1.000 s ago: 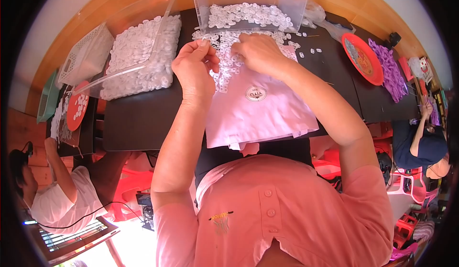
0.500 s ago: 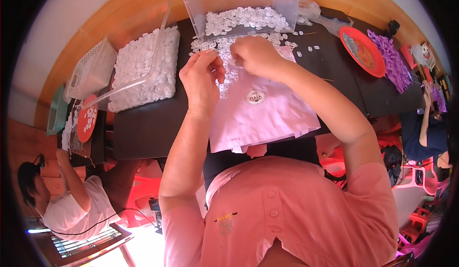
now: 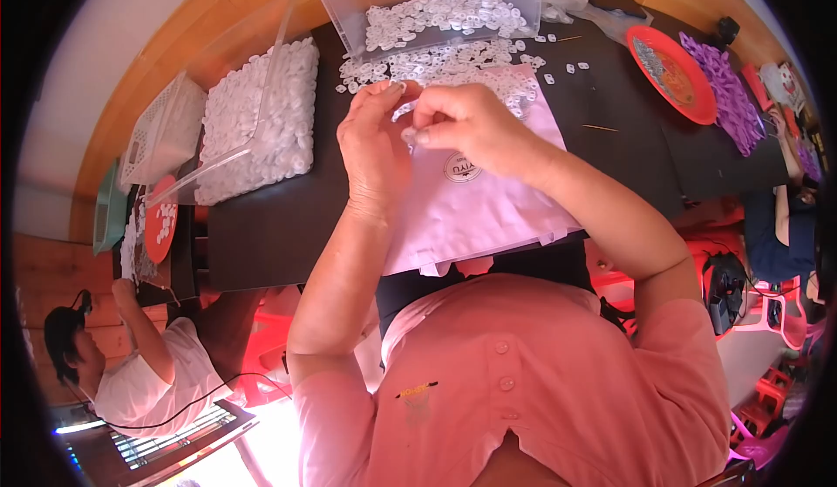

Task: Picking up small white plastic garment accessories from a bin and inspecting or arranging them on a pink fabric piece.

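My left hand point(image 3: 370, 143) is raised over the near edge of a pile of small white plastic pieces point(image 3: 418, 64), its fingers pinched on a short white strip point(image 3: 403, 110) that looks made of such pieces. Right beside it, my right hand point(image 3: 471, 125) pinches the lower end of that strip between thumb and forefinger. My fingers hide most of the strip. Beneath both hands a pink cloth bag point(image 3: 484, 208) with a round printed mark lies flat on the dark table point(image 3: 261, 234), and its near edge hangs over toward my lap. Some white pieces rest on its far part.
A clear bin point(image 3: 336, 7) of white pieces stands at the back, another point(image 3: 261, 138) at left beside a white basket point(image 3: 166, 134). At right are a red plate point(image 3: 641, 47), purple pieces point(image 3: 724, 95) and a thin stick point(image 3: 600, 128). Other people sit at both sides.
My right hand has come back from the pile, toward me, and meets the strip at my left hand. The dangling strip below my left hand no longer shows.
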Demonstrator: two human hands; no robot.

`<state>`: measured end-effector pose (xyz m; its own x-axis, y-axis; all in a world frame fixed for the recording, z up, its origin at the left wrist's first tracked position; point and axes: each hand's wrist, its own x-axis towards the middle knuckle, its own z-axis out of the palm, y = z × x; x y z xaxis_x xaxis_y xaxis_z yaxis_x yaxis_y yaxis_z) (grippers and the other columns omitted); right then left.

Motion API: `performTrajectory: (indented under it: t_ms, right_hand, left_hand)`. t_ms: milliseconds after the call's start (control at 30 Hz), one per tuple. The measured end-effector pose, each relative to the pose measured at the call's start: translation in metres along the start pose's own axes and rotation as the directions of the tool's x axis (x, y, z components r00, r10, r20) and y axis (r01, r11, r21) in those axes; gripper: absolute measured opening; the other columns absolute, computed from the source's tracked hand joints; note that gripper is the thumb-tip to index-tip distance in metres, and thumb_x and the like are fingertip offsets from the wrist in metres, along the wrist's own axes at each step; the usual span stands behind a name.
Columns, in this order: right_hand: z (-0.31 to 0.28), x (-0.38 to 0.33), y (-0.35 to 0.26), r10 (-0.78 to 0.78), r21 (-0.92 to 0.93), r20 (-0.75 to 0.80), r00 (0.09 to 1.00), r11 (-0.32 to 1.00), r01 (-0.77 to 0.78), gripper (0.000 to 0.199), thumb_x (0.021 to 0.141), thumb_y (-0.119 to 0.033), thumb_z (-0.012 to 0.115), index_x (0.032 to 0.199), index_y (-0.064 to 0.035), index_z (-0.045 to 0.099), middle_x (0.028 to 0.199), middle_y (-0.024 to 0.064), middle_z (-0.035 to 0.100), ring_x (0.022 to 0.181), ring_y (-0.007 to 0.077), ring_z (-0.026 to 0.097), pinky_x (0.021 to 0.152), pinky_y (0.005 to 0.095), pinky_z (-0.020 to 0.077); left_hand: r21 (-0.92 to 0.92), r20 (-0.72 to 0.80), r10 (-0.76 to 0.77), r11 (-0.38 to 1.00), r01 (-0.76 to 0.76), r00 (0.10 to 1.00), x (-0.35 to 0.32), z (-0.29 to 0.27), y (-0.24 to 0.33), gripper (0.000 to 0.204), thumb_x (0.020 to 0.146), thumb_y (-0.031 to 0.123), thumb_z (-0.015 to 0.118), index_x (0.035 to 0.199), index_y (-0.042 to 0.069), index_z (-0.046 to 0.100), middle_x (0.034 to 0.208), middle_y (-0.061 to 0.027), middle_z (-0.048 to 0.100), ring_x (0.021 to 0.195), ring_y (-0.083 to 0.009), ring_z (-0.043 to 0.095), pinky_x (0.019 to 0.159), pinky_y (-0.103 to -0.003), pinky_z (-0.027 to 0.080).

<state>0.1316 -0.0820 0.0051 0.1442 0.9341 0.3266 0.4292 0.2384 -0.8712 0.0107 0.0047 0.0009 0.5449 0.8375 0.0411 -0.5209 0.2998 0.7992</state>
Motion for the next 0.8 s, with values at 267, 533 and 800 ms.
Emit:
performTrajectory:
  t_ms: [267, 533, 800]
  right_hand:
    - [0.02, -0.008, -0.001, -0.104, -0.082, -0.054, 0.993, 0.992, 0.1, 0.01, 0.08, -0.003, 0.066, 0.085, 0.0014, 0.059, 0.074, 0.0091, 0.063, 0.067, 0.0142, 0.059, 0.063, 0.0285, 0.0476]
    - [-0.027, 0.002, -0.01, 0.278, 0.398, -0.121, 0.953, 0.893, -0.21, 0.014, 0.088, -0.016, 0.063, 0.088, -0.0025, 0.065, 0.076, 0.0024, 0.064, 0.07, 0.0095, 0.06, 0.062, 0.0223, 0.0446]
    - [-0.035, 0.0, -0.01, 0.276, 0.414, -0.114, 0.954, 0.887, -0.207, 0.014, 0.088, -0.017, 0.063, 0.088, -0.0025, 0.065, 0.077, 0.0023, 0.064, 0.07, 0.0095, 0.06, 0.063, 0.0228, 0.0456]
  left_hand:
    - [-0.034, 0.049, -0.108, 0.993, 0.11, 0.993, -0.007, 0.004, 0.003, 0.015, 0.088, 0.011, 0.055, 0.094, -0.003, 0.059, 0.09, -0.0134, 0.064, 0.082, -0.0204, 0.061, 0.075, -0.031, 0.05]
    - [0.188, -0.023, 0.125, 0.975, -0.118, 0.992, -0.011, 0.011, 0.002, 0.01, 0.085, 0.008, 0.06, 0.087, -0.002, 0.061, 0.082, -0.0086, 0.064, 0.076, -0.0157, 0.06, 0.073, -0.029, 0.049]
    - [0.444, 0.093, 0.213, 0.865, -0.232, 0.973, -0.017, 0.009, -0.003, 0.009, 0.085, 0.006, 0.06, 0.086, -0.003, 0.063, 0.078, -0.0081, 0.065, 0.069, -0.0151, 0.06, 0.069, -0.027, 0.049]
